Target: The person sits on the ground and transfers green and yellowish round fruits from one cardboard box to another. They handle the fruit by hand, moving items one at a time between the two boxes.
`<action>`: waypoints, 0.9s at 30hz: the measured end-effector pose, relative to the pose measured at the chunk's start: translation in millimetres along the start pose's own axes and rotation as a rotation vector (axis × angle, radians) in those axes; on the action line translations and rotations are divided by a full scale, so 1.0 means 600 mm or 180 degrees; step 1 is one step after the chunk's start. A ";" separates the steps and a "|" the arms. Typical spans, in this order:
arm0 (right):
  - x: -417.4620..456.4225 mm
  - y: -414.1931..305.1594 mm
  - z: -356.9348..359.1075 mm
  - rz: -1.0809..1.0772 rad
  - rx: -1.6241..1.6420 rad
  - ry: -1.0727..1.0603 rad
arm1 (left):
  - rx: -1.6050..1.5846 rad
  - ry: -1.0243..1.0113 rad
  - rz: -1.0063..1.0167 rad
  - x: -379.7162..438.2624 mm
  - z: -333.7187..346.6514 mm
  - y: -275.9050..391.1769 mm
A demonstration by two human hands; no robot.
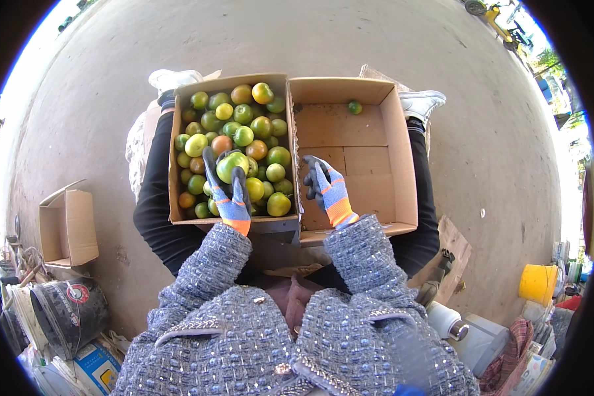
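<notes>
My left hand (229, 190), in a blue and grey glove with an orange cuff, holds a large green tomato (232, 167) between thumb and fingers. It is over a cardboard box (172, 195) filled with green, yellowish and reddish-orange tomatoes (242, 114). My right hand (326, 188), gloved alike, hovers over the near left part of a second cardboard box (405, 163). Its fingers are loosely curled and apart, with nothing visible in them. One small green tomato (355, 107) lies at the far end of that second box. The two boxes stand side by side between my legs.
Concrete floor (297, 39) surrounds the boxes. At left are a small open carton (81, 225) and a black bucket (69, 312) on its side. To the right are a white bottle (443, 319), a plastic container (480, 341) and a yellow bucket (538, 284).
</notes>
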State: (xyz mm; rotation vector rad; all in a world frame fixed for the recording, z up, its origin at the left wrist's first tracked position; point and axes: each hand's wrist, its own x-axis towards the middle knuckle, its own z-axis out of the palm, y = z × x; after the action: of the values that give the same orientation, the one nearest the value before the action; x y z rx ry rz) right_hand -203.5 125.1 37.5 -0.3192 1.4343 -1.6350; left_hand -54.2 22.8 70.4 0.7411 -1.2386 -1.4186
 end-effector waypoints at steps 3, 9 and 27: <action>0.002 0.015 0.005 -0.0071 -0.0271 -0.0038 | 0.0054 -0.0144 0.0075 0.010 -0.014 -0.017; 0.003 0.016 0.006 -0.0108 -0.0258 -0.0069 | 0.3256 -0.0592 0.1840 0.018 -0.004 -0.003; 0.273 -0.104 -0.134 -0.0535 -0.5689 0.1369 | 0.3503 -0.1179 0.1626 0.019 -0.007 -0.019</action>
State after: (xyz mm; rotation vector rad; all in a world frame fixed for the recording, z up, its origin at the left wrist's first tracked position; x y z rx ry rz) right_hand -378.6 49.1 11.0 -1.0806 2.9107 -0.0252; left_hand -56.4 9.5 60.5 0.7784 -2.3380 -0.3657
